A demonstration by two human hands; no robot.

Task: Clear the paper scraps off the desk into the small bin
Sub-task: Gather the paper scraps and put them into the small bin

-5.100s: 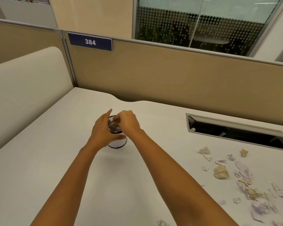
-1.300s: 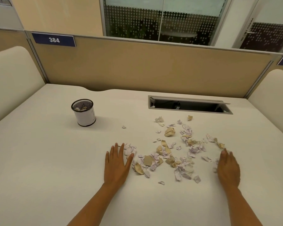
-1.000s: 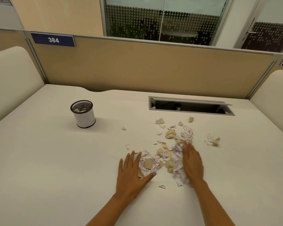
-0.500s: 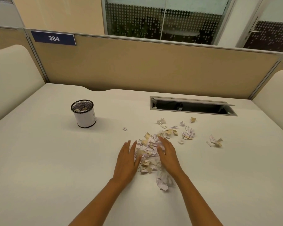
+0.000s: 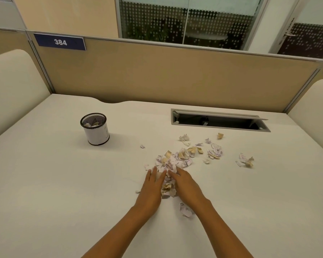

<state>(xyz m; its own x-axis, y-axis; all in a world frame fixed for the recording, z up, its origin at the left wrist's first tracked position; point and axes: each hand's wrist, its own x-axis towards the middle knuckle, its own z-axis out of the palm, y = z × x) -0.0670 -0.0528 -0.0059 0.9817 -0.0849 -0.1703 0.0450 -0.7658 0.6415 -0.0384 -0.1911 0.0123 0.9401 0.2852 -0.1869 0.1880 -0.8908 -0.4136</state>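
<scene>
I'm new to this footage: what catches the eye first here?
On the desk, the left hand and right hand press a heap of scraps between them. A small bin stands back left, some scraps already inside. To the right lie stray scraps, before an open cable slot.

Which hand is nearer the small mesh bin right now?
Left. The left hand lies right of the bin and closer to the camera; the right hand sits farther right, across the scrap pile.
</scene>
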